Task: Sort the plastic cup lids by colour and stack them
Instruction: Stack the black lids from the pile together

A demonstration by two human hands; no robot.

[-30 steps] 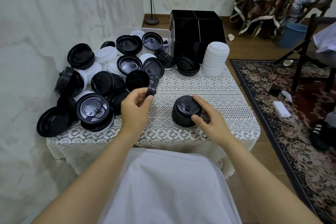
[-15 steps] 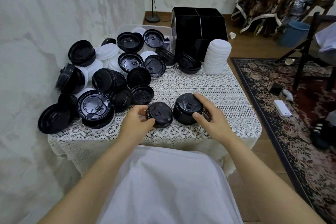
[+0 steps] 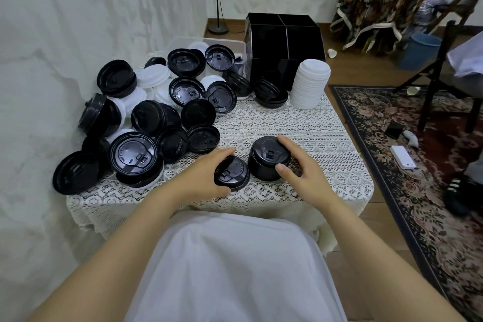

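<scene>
I count one tall stack of white plastic cup lids [image 3: 310,83] at the far right of the lace-covered table [image 3: 326,138]. There are two short stacks of black plastic cup lids: one [image 3: 270,94] just left of the white stack, and one [image 3: 268,162] near me. A single black plastic lid [image 3: 232,173] lies just left of the near stack. On the left is a loose heap of black and white lids [image 3: 146,117], well over a dozen black ones. They overlap too much for an exact count. One black compartment organiser [image 3: 285,39] and one clear plastic bin [image 3: 235,44] stand at the back.

The single lid is round and glossy, dome side up, with a small sip tab and raised lettering round its top.

My left hand [image 3: 203,178] grasps that lid, fingers curled over its far edge and thumb at its near edge. My right hand [image 3: 305,175] clasps the near stack, forefinger on the top rim and thumb on its near side.
</scene>
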